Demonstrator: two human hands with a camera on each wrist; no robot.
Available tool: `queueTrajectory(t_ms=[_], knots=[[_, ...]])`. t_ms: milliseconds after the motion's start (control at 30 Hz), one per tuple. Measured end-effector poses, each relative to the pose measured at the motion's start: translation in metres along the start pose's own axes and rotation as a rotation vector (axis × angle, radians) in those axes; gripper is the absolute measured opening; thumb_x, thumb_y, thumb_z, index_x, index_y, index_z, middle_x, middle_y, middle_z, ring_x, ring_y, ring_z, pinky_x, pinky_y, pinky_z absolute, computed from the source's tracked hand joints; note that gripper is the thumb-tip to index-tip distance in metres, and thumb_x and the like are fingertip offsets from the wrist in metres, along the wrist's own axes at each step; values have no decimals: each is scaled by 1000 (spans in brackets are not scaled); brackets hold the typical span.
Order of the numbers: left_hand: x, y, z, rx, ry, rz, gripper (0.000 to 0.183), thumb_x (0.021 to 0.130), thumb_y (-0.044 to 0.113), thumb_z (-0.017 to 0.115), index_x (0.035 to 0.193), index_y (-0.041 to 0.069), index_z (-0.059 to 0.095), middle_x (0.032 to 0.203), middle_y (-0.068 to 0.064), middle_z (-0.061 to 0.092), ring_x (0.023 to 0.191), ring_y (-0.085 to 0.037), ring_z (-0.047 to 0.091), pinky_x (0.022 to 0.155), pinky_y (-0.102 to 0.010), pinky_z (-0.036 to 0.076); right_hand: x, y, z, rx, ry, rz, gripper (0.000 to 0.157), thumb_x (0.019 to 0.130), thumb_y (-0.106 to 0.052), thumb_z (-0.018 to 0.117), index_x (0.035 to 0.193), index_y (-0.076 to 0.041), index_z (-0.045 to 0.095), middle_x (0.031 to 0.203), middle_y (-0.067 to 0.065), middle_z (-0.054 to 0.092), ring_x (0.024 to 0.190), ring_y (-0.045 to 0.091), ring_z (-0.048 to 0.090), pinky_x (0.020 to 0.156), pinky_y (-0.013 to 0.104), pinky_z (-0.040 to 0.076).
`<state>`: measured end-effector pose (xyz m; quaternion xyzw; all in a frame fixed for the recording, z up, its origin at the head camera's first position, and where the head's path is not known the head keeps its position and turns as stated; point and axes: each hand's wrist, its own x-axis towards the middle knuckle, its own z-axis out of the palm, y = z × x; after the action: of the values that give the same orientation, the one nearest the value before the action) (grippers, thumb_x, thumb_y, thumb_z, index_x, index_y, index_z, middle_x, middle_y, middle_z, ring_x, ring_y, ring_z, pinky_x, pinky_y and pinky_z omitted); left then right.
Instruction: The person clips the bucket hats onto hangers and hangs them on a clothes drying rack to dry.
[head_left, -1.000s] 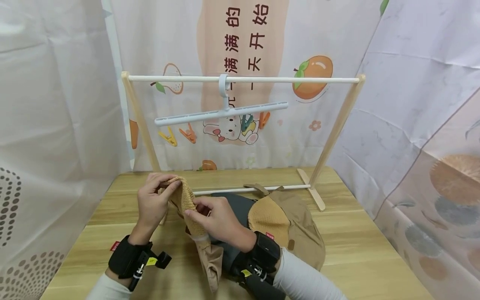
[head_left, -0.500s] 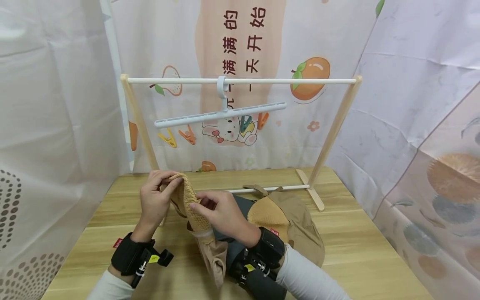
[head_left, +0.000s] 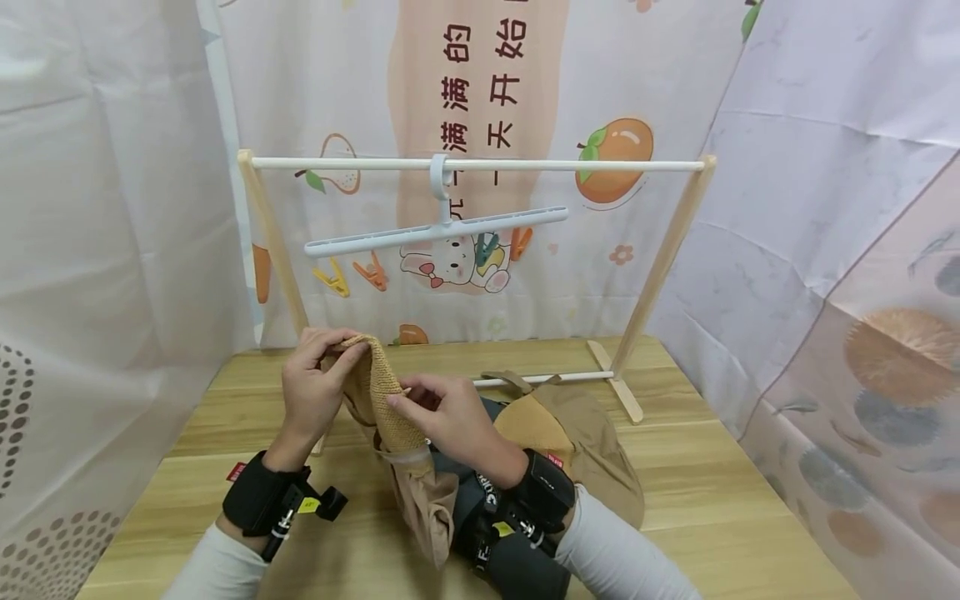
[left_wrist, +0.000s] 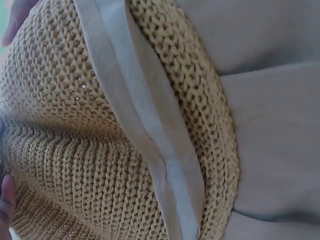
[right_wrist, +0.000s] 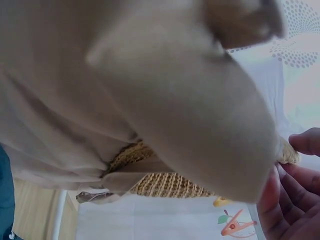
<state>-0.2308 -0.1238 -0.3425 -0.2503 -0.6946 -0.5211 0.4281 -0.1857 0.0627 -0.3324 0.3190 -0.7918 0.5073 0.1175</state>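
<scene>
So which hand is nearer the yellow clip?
The left. In the head view, the left hand, pinching the knit fabric, is below the yellow clip; the right hand is lower and farther to the right.

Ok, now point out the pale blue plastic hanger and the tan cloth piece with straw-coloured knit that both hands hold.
Pale blue plastic hanger [head_left: 442, 231]: head view, middle of its long bar.
Tan cloth piece with straw-coloured knit [head_left: 393, 419]: head view, on its knit part.
</scene>
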Motion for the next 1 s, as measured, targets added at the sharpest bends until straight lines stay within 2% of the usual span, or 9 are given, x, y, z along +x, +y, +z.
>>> queueTrajectory(t_ms=[133,267,400,533,700,1000], knots=[[6,1,0,24,-7,3,15,75,-6,71,89,0,71,80,-4,65,80,-12,48,64,-12,41,1,0,-6,-18,14,-14,18,88,-19,65,102,-10,70,70,6,68,55,7,55,49,19,46],[11,3,3,49,-37,-17,13,77,0,72,90,1,72,82,-8,66,81,-12,47,64,-14,40,3,-3,-12,-48,44,-20,15,86,-15,66,98,-8,71,66,6,66,53,7,53,47,19,44],[14,3,8,64,-52,-35,13,77,1,72,90,2,72,82,-11,66,80,-11,46,64,-15,39,3,-19,-21,-57,44,-9,13,85,-9,66,95,-2,70,64,11,66,51,11,53,48,19,45],[17,0,14,46,-63,-38,14,76,-4,71,90,0,71,82,-16,67,79,-12,44,64,-16,38,4,-33,-29,-63,24,11,13,86,-6,64,95,1,70,65,14,67,50,14,55,48,18,46],[22,-3,21,17,-101,-22,14,76,-6,71,89,-1,71,84,-19,69,80,-15,45,67,-17,39,6,-38,-34,-78,27,24,12,85,-4,65,92,3,69,62,16,65,49,9,52,48,17,46],[31,-5,28,17,-131,25,13,77,2,73,90,5,72,85,-14,69,81,-15,49,70,-26,37,9,-40,-41,-110,71,47,9,84,-1,65,88,5,69,62,18,65,48,9,51,47,17,46]])
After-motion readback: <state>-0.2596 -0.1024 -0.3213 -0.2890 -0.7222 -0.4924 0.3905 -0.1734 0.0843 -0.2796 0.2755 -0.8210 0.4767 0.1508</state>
